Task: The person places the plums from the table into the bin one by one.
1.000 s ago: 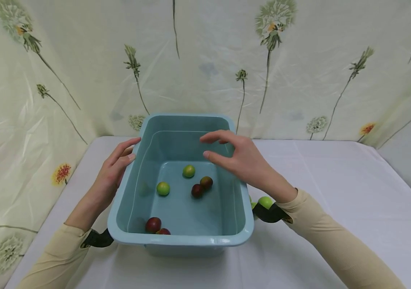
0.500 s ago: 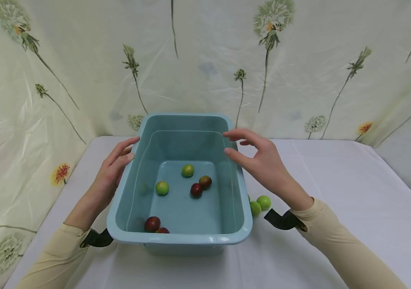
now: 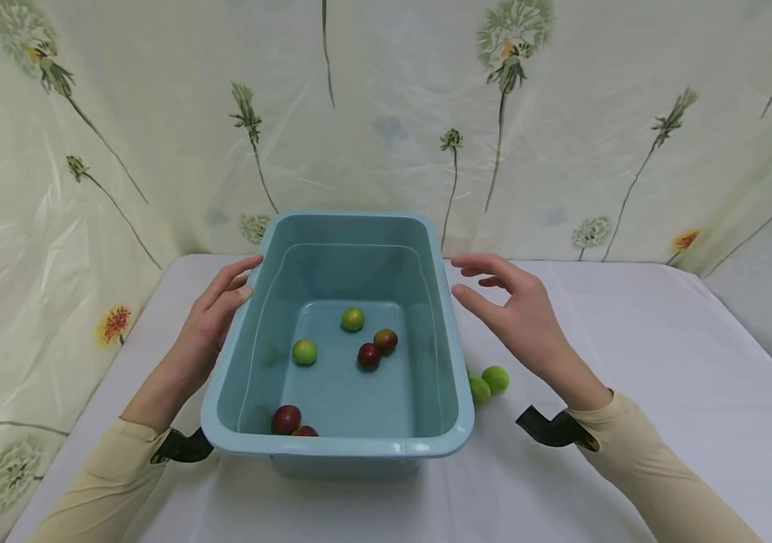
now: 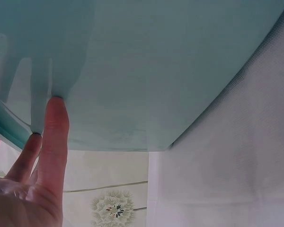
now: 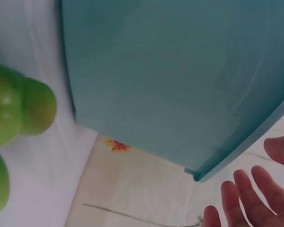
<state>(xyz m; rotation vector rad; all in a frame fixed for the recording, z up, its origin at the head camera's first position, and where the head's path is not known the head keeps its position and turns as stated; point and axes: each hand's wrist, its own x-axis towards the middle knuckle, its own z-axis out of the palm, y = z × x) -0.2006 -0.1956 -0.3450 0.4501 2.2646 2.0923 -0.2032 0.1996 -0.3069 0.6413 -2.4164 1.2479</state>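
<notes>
Blue tub (image 3: 450,362) has the left hand (image 3: 212,320) resting flat against its side, while the right hand (image 3: 518,313) hovers open beside it.

You have a white tablecloth (image 3: 630,362) under everything, and a pale backdrop (image 3: 562,113) printed with dandelions hangs behind it, draping down at both sides.
</notes>
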